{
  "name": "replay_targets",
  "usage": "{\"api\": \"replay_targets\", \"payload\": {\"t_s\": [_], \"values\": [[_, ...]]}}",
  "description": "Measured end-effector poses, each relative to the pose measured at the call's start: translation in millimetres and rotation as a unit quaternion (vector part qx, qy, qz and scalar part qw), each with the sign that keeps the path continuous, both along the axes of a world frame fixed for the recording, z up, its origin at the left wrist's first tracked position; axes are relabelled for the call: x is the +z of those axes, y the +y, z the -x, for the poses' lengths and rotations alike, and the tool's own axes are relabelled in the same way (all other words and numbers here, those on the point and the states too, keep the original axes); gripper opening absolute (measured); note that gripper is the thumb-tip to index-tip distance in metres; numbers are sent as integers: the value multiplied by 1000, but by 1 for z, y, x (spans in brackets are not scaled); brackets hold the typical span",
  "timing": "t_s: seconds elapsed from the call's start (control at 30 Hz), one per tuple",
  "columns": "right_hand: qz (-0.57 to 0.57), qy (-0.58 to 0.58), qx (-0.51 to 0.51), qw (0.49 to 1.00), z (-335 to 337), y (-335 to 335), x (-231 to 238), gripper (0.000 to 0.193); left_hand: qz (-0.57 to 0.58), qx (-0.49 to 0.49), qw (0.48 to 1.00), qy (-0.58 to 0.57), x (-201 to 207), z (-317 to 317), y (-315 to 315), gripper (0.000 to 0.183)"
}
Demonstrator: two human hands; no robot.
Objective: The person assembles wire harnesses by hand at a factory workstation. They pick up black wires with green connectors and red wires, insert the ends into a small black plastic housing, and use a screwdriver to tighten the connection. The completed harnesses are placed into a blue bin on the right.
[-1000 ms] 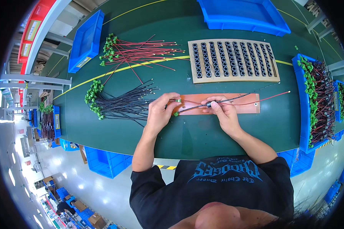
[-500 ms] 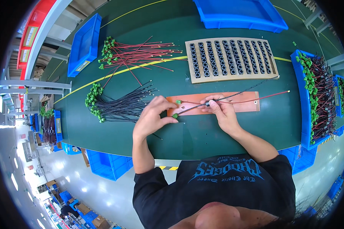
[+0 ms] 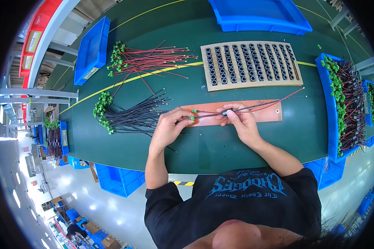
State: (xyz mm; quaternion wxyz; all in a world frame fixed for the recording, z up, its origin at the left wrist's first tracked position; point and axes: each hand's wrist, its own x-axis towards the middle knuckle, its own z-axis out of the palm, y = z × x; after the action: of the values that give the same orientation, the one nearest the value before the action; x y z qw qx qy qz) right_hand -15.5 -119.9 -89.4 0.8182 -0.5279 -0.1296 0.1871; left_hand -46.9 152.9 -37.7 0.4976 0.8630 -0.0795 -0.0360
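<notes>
At the right of the frame, a blue bin [image 3: 330, 128] is filled with dark and red wires, and their green ends gather along its left side. At the left edge, a blue box [image 3: 64, 135] holds similar wires with green ends. One blue tray [image 3: 264, 27] is at the top of the frame, and another blue container [image 3: 91, 45] is at the upper left. Right of the upper centre lies a wooden tray [image 3: 253, 85], which carries black rings in rows.

In the middle of the frame I hold my work above the orange-brown board [image 3: 271, 114], which lies on the green surface [image 3: 237, 153]. My left hand [image 3: 170, 126] pinches, between thumb and index finger, the green connector [image 3: 191, 118] of a black wire [image 3: 207, 115]. A second connector [image 3: 194, 111], of the red wire [image 3: 291, 94], is just above these fingertips. My right hand [image 3: 241, 120] pinches a black sleeve [image 3: 225, 113]; both wires pass by my fingers there, and their free ends reach to the right. To the left of my hands lies a bundle of black wires [image 3: 133, 114], and above it a bundle of red wires [image 3: 153, 56].
</notes>
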Motion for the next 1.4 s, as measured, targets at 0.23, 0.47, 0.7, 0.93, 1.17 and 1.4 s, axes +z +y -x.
{"api": "replay_targets", "payload": {"t_s": [0.23,0.47,0.7,0.93,1.17,1.4], "values": [[-2,-6,-4,1000,-1,-2,-2,24,-46,-12,996,-80,-2,-2,-8,16],[25,-20,-10,999,-1,0,-2,24,-113,-46,981,-152,0,-2,-13,19],[24,-50,-2,998,-3,-1,2,26,-120,3,985,-121,-3,-3,-14,29],[47,-24,-34,998,-5,4,-6,25,-162,-15,967,-196,6,-8,-16,29],[198,-237,-72,948,-6,4,-33,20,-511,-293,613,-527,82,-3,-111,35],[212,-139,-41,966,-5,6,-4,14,-605,-229,618,-446,92,-52,-93,35]]}}
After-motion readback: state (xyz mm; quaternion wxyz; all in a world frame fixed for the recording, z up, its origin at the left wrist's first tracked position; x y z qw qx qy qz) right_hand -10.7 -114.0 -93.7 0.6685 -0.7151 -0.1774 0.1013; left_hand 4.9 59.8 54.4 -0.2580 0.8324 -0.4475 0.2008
